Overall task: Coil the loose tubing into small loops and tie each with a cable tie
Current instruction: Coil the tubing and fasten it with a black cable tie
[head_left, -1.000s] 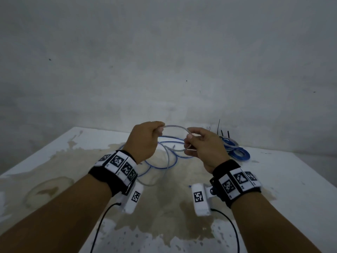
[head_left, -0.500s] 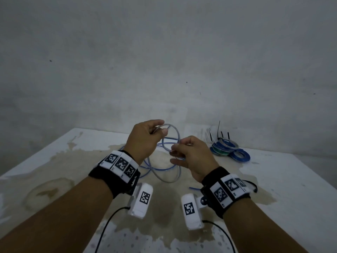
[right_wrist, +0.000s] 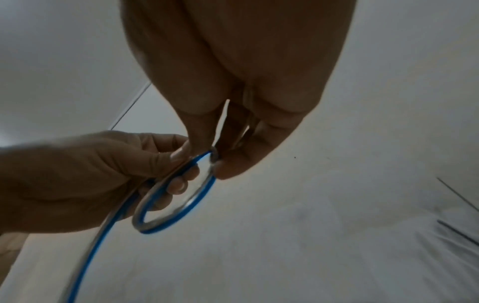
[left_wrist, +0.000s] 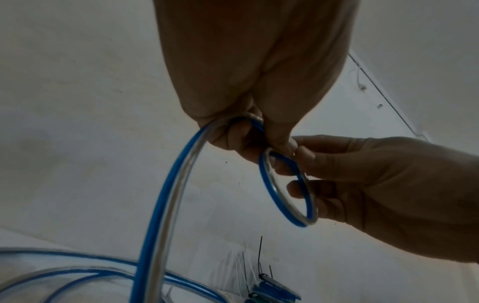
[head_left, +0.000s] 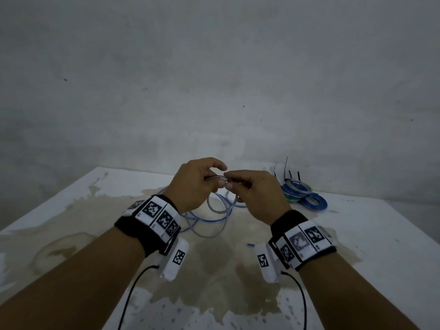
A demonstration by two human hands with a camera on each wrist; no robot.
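Above the desk (head_left: 357, 234), the left hand (head_left: 192, 184) and right hand (head_left: 257, 194) both pinch a small loop of tubing (left_wrist: 285, 188), its loose length trailing down to the desk near tied coils (head_left: 300, 194).

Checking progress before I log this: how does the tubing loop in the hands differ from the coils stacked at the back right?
The tubing loop is held in the air by the left hand and right hand; the stacked coils lie on the table. The loop is untied and trails loose tubing; the coils carry black cable ties. Both are blue-striped.
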